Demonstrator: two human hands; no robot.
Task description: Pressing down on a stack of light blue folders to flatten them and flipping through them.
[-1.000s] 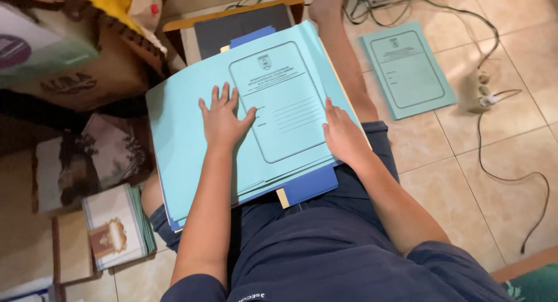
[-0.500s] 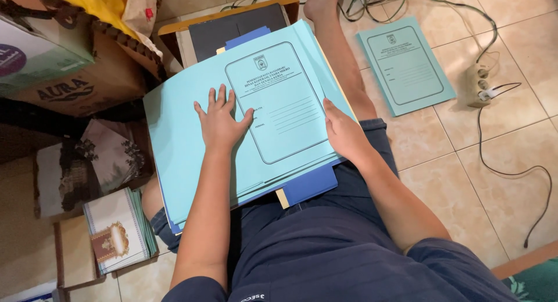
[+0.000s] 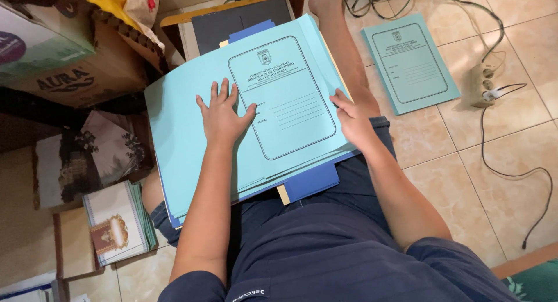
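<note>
A stack of light blue paper folders [image 3: 290, 63] lies across my lap, with a darker blue folder [image 3: 311, 183] under it. My left hand [image 3: 222, 113] rests flat on the top folder, fingers spread. My right hand [image 3: 351, 117] grips the stack's right edge, fingers curled over it. The top folder shows a printed frame with an emblem and lines.
A single light blue folder [image 3: 410, 61] lies on the tiled floor to the right. A power strip [image 3: 482, 84] with cables sits further right. Cardboard boxes [image 3: 75, 52] stand at upper left, a stack of booklets [image 3: 116, 220] at lower left. A dark board [image 3: 232, 20] lies behind the folders.
My right hand has slid up along the stack's right edge. The left hand stays flat on the top folder.
</note>
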